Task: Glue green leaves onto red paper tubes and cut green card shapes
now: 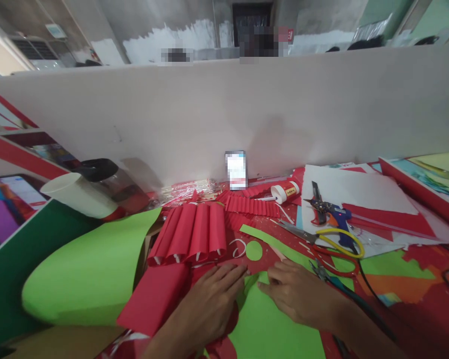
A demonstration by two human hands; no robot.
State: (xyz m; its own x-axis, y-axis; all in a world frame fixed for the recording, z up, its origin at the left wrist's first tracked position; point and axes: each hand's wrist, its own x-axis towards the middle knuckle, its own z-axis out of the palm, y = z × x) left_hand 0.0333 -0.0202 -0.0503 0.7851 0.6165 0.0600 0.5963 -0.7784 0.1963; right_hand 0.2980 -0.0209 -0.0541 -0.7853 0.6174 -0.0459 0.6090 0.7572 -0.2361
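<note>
My left hand (pixel 211 299) lies with its fingers stretched out along the top left edge of a bright green paper sheet (pixel 274 324). Its thumb is hidden. On the sheet's upper right edge, my right hand (pixel 297 286) has curled fingers, the thumb and forefinger pinching the paper. Between the hands the edge is bent up in a small fold. Just beyond them lie a green paper disc (pixel 254 251) and a long green paper strip (pixel 276 243). Left of my left hand are a red paper piece (pixel 157 294) and several joined red paper rolls (pixel 190 232).
Yellow-and-red-handled scissors (pixel 340 242), a blue glue gun (pixel 338 217) and pliers (pixel 321 271) lie at right. A phone (pixel 236 170) leans on the grey partition (pixel 194 114). At left are a rolled green sheet (pixel 85 274) and a white cup (pixel 80 194).
</note>
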